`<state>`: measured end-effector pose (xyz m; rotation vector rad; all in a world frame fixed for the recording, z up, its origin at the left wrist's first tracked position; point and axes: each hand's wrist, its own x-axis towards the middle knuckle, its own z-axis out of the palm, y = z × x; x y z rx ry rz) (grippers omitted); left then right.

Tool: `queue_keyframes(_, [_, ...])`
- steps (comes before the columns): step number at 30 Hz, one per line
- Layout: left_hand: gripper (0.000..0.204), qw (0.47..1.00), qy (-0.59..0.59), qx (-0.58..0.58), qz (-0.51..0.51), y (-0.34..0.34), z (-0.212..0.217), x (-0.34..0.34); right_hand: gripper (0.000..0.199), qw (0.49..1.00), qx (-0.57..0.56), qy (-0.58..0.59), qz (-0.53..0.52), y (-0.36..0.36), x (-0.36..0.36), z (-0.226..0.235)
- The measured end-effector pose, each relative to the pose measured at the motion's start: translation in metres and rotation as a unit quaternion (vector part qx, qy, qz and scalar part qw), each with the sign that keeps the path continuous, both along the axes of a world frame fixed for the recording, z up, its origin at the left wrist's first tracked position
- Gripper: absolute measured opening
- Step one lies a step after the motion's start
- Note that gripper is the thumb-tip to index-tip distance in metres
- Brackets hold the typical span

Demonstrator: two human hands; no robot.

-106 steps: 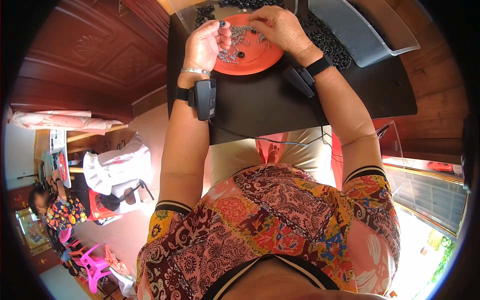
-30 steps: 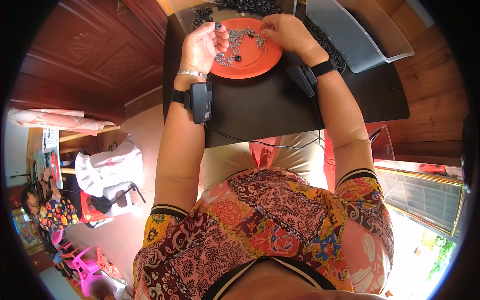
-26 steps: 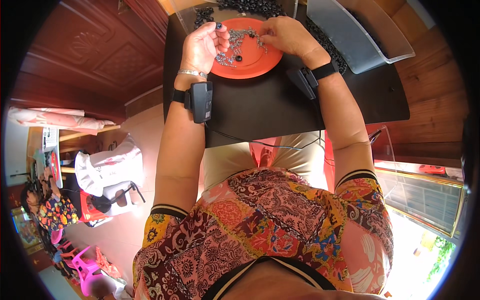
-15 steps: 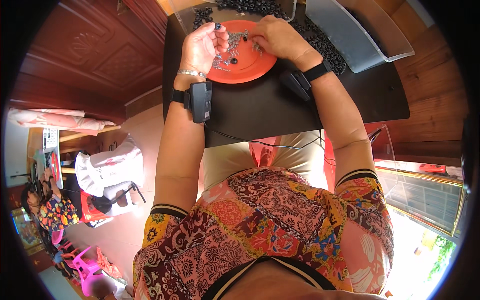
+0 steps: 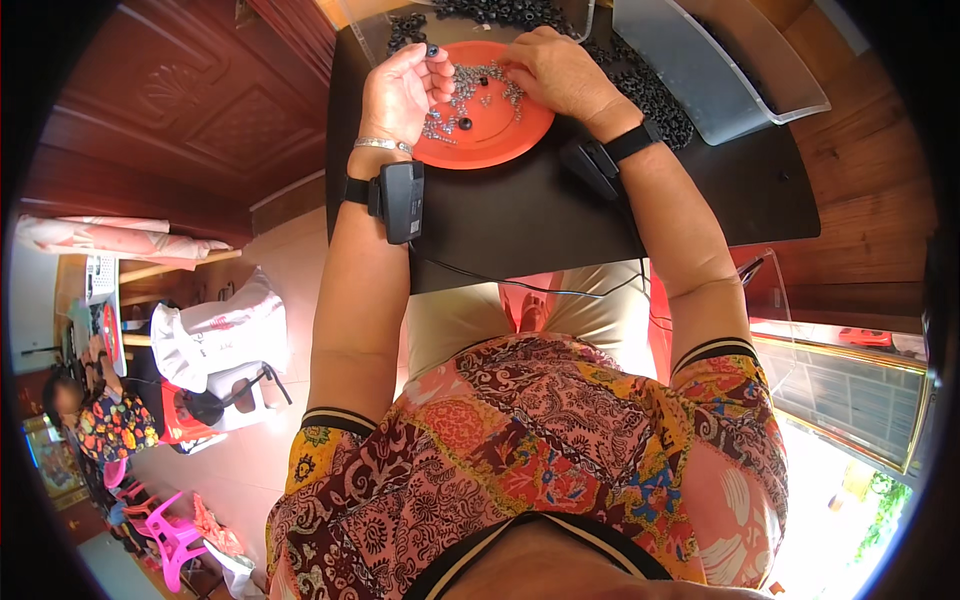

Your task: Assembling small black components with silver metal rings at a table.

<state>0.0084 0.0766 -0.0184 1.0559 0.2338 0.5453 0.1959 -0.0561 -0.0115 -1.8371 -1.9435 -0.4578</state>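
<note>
An orange-red plate (image 5: 485,150) lies on the dark table, with small silver metal pieces (image 5: 463,90) scattered over it, perhaps screws. Two black parts are among them, the rounder black part (image 5: 465,124) being nearer to me. At the plate's left side, my left hand (image 5: 396,102) is palm up and pinches a small black ring-like part (image 5: 433,50) by the thumb tip. My right hand (image 5: 570,78) reaches over the right rim, its fingertips bent down at the silver pieces. Whatever those fingertips may grip is hidden.
Heaps of black ring-like parts (image 5: 655,105) lie behind and right of the plate. A translucent bin (image 5: 690,75) stands at the right. A black cable (image 5: 560,292) runs along the table's near edge. Another person (image 5: 110,415) is far off at the left.
The right fingers have shifted slightly on the plate, and more silver pieces show beside them. The plate's black parts sit a little differently. My left hand keeps its black part.
</note>
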Motion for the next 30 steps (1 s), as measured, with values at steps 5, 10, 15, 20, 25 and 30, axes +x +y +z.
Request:
queue_keyframes(5, [0.026, 0.999, 0.007, -0.026, 0.048, 0.003, -0.001, -0.001, 0.018, 0.998, 0.063, -0.001, 0.01, 0.001, 0.002, 0.0])
queue_keyframes(10, [0.027, 0.998, 0.013, -0.028, 0.059, 0.002, -0.003, 0.0, 0.018, 0.999, 0.028, 0.023, 0.006, 0.0, 0.001, -0.002])
queue_keyframes(15, [0.024, 0.997, 0.013, -0.03, 0.072, -0.001, -0.002, 0.002, 0.017, 0.999, 0.016, 0.036, 0.008, -0.001, 0.0, -0.004])
queue_keyframes(20, [0.024, 0.998, 0.012, -0.029, 0.062, 0.0, -0.003, 0.003, 0.016, 0.998, 0.036, 0.034, 0.035, 0.001, -0.004, -0.003])
queue_keyframes(25, [0.025, 0.998, 0.023, -0.029, 0.054, 0.001, -0.006, 0.003, 0.016, 0.994, 0.032, 0.025, 0.097, 0.005, -0.011, -0.006])
queue_keyframes(30, [0.027, 0.999, 0.026, -0.023, 0.039, -0.001, -0.004, 0.003, 0.016, 0.997, -0.014, -0.03, 0.065, 0.012, -0.012, -0.012])
